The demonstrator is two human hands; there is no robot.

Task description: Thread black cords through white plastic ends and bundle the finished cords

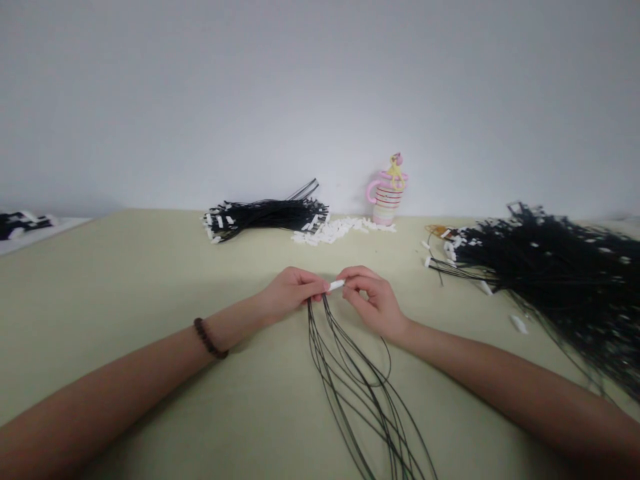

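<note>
A small white connector (337,285) spans the gap between my two hands, at the middle of the table. My left hand (300,288) pinches its left end between thumb and fingers. From beneath that hand a loose set of thin black wires (367,387) runs down toward the front edge of the view. My right hand (376,303) has its fingertips curled together at the connector's right end. The fingertips cover that end, so its tip is hidden.
A bundle of black wires (265,217) with white ends lies at the back, beside a pile of loose white pieces (335,230). A pink striped cup (387,200) stands by the wall. A large heap of black wires (565,273) covers the right side. More wires (20,224) lie far left.
</note>
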